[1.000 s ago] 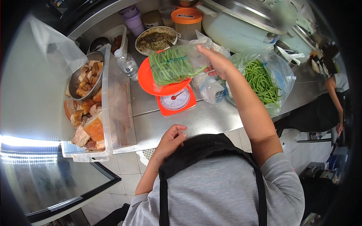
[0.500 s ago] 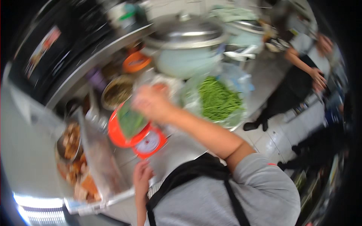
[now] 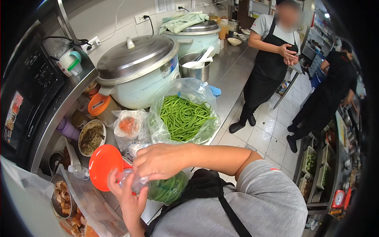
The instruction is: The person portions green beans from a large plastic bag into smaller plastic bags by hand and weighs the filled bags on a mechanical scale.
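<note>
Both of my hands are at the gathered top of a small clear plastic bag of green beans [image 3: 167, 189], which hangs sideways close to my apron. My right hand [image 3: 160, 160] grips the bunched plastic, its fingers curled. My left hand [image 3: 128, 195] has its thumb and fingers around the twisted end of the same bag. Just beyond my left hand is a kitchen scale with a round orange-red pan [image 3: 103, 168]; nothing lies on the pan, and my hands hide most of the body. A larger open plastic bag [image 3: 209, 132] heaped with loose green beans [image 3: 183, 118] stands past my right forearm.
Two big rice cookers [image 3: 136, 93] line the wall, with a metal pot of white ladles [image 3: 196, 72] beside them. A bowl [image 3: 92, 138], an orange-lidded tub [image 3: 102, 106] and a plastic bin [image 3: 92, 201] crowd the left. Two people in black aprons or clothes stand to the right.
The small bag has come off the scale pan toward my body. My left hand has risen to join my right at the bag's neck. My view has shifted.
</note>
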